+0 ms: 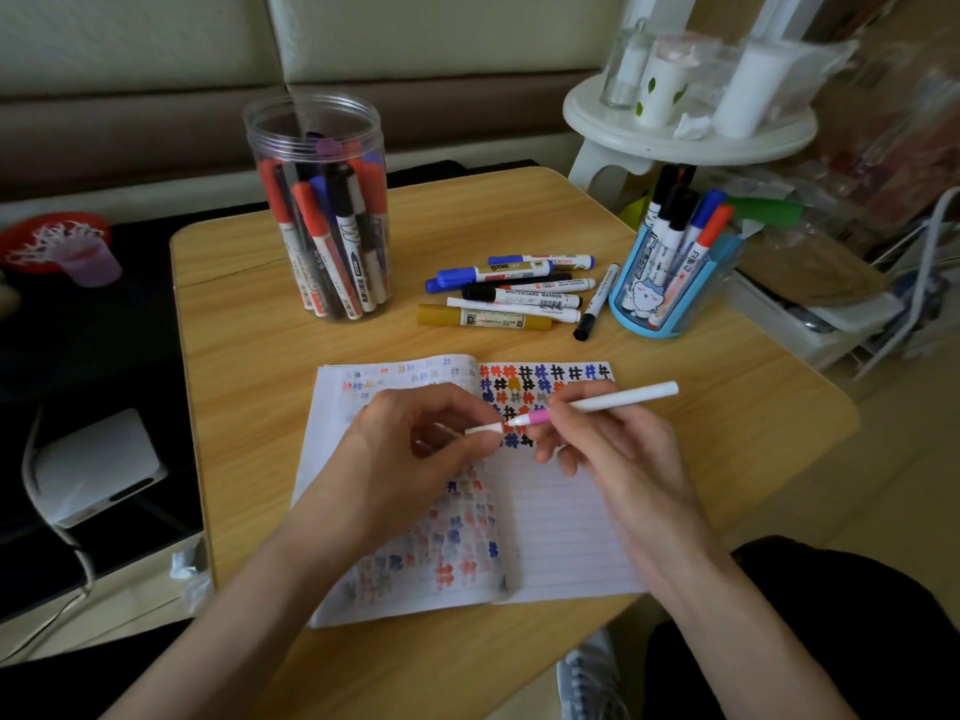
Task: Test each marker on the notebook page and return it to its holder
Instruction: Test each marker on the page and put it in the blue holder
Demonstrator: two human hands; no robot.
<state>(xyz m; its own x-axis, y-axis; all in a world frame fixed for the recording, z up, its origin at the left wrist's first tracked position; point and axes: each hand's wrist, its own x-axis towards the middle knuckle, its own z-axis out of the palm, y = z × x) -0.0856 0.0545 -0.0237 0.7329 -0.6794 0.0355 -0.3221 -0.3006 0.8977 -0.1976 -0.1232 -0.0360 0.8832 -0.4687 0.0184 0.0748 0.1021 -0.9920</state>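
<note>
An open lined notebook (561,522) lies on the wooden table, its right page topped with rows of coloured test marks. Over the page my right hand (608,444) grips a slim white marker (618,400) with a pink neck, tip pointing left. My left hand (415,449) pinches its white cap (483,428), just apart from the tip. A clear plastic jar (319,210) full of markers stands at the back left. A blue cartoon pen holder (665,283) with several markers stands at the back right.
Several loose markers (514,293) lie on the wooden table (249,330) between the jar and the holder. A white stool (685,132) with bottles stands behind the table's right corner. A white box (98,465) with a cable sits left of the table.
</note>
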